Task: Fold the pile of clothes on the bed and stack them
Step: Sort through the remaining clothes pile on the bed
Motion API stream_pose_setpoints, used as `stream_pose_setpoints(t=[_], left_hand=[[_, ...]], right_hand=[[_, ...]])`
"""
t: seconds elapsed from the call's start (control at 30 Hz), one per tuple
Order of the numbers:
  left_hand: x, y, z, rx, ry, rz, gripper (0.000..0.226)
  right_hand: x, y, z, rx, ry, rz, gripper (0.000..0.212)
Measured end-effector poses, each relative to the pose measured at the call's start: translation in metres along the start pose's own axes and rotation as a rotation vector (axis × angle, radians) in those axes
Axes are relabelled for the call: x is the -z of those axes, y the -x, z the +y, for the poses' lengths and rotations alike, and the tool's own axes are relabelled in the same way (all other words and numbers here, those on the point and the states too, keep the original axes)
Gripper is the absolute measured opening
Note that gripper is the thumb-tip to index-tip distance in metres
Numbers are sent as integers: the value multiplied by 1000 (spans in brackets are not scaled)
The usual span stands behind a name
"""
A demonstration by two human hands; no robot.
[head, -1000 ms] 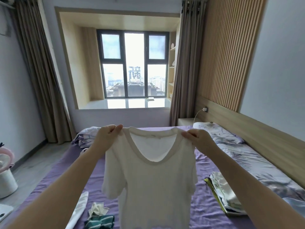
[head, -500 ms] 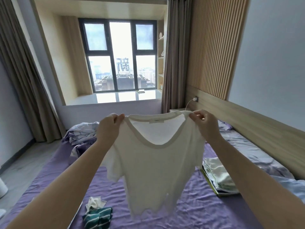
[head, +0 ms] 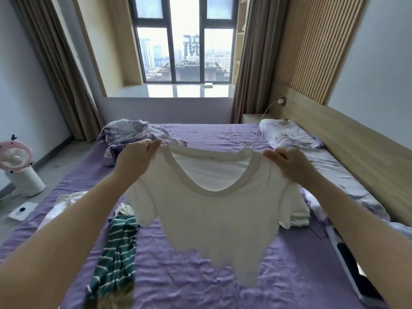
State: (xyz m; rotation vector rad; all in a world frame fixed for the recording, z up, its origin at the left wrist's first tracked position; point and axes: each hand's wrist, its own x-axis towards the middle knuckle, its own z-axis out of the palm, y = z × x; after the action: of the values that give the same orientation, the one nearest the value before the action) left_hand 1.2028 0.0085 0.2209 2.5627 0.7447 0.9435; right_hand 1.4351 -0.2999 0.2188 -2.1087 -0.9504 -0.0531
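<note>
Compared with half a second ago, we see more of the bed [head: 200, 282] and less of the ceiling: the window sits higher in the view, and the white T-shirt [head: 211, 217] now hangs lower against the purple sheet, its hem close above the sheet near the bed's middle. The hem looks bunched and slanted toward the right; whether it touches the sheet we cannot tell. The fan [head: 15, 161] on the floor at the left, out of view a moment ago, shows again.

Both arms reach forward, nearly straight, and the shirt is spread between them with the neckline facing us. Our left hand [head: 133, 161] pinches the left shoulder seam, thumb and fingers curled over the fabric just beside the collar. Our right hand [head: 289, 166] grips the right shoulder in the same way, knuckles up, fingers folded round the cloth. The two hands are at about the same height, so the collar lies almost level.

On the sheet at the lower left lies a green striped garment [head: 116, 253], crumpled and long, with a small pale cloth [head: 124, 208] just beyond it. Behind the shirt's right sleeve a folded stack [head: 298, 216] rests on the bed, partly hidden. A rumpled duvet [head: 133, 132] sits at the far left corner, a pillow [head: 287, 134] at the far right.
</note>
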Motion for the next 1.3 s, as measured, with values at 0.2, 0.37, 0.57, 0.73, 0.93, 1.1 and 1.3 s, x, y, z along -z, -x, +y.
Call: stream_pose_setpoints(t=[0.2, 0.37, 0.57, 0.73, 0.93, 1.1, 1.3], left_hand=[[-13, 19, 8, 39, -50, -45, 46], [-71, 42, -14, 191, 81, -256, 48], [-177, 92, -75, 521, 170, -529, 48], [-247, 116, -135, 598, 194, -866, 24], [-308, 119, -176, 612, -138, -822, 20], [-358, 104, -183, 938, 311, -568, 16], [-406, 85, -204, 954, 437, -431, 18]], right_hand=[[-3, 3, 18, -11, -69, -61, 53], [-55, 11, 48, -94, -15, -264, 47], [-149, 37, 112, -376, 185, -601, 22], [-217, 56, 158, -583, 327, -766, 19], [-296, 62, 200, -851, 138, -395, 15], [-343, 37, 234, -891, -210, -89, 13], [-378, -9, 274, -874, -315, -47, 15]])
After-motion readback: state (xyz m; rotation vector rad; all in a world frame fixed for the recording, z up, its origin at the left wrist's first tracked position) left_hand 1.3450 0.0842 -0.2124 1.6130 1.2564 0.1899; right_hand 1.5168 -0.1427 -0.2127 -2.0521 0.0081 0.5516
